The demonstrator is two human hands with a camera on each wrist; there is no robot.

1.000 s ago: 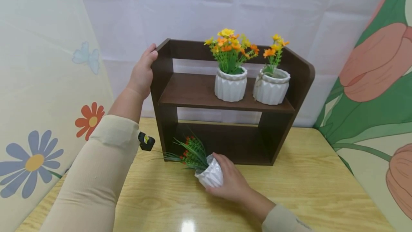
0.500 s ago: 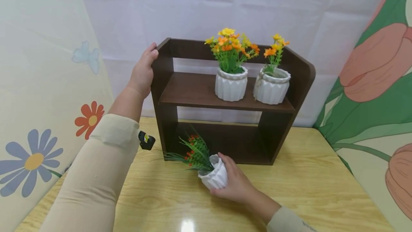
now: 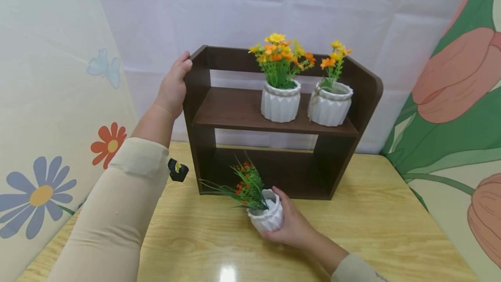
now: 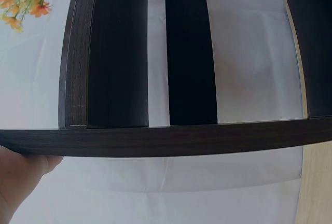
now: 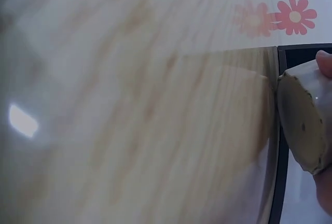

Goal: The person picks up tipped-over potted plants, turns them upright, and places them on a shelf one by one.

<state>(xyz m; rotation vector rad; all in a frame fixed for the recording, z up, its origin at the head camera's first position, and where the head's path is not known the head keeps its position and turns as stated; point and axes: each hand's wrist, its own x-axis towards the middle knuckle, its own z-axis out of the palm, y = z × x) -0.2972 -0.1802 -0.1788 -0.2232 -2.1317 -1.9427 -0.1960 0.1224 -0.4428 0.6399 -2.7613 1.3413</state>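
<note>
In the head view my right hand (image 3: 291, 225) grips a white ribbed flowerpot (image 3: 267, 220) by its right side, just in front of a dark brown two-tier shelf (image 3: 235, 121). The pot tilts left, its opening showing, with grassy leaves and small red flowers (image 3: 250, 186) sticking out. The right wrist view shows its pale base (image 5: 303, 125) and parts of my fingers. My left hand (image 3: 172, 88) holds the upper edge of the shelf's left side panel; some fingers are hidden behind it. In the left wrist view a fingertip lies against the panel (image 4: 171, 140).
Two white pots with orange and yellow flowers, a fuller one (image 3: 280, 103) and a sparser one (image 3: 330, 105), stand upright on the upper tier's right half. The shelf stands on a wood-grain table (image 3: 195, 238) against a white cloth backdrop (image 3: 250, 8). Flower-printed panels flank it.
The right hand has moved a little to the right and turned the pot more upright, so its opening and red flowers face up more. The left hand and shelf stay put.
</note>
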